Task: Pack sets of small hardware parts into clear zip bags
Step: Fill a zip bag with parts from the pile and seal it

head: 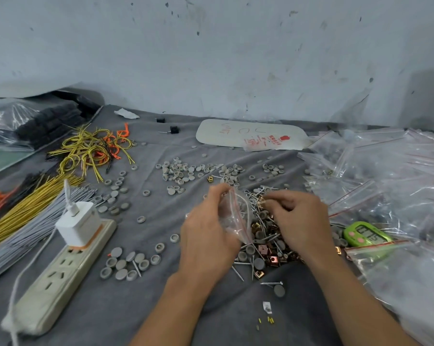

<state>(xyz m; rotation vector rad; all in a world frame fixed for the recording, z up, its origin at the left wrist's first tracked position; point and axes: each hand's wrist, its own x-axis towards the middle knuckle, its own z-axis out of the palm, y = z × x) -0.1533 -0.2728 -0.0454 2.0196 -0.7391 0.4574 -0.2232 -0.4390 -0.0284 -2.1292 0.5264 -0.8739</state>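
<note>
Fingers (273, 207) of the right hand (299, 219) pinch a small gold metal clip (261, 201), 3 o'clock of the left hand's (206, 236) floppy clear zip bag (233, 221); it may miss.

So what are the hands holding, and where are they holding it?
The left hand grips a clear zip bag by its red-striped mouth; the right hand pinches a small gold clip.

A single view was recorded, from a wide-angle camera worn on the person's head. It faced forward and down over the table (111, 303), taking in the far wall (211, 58) above. Range was close: the left hand (208, 236) and right hand (295, 221) sat just right of centre, forearms entering from the near edge.
</note>
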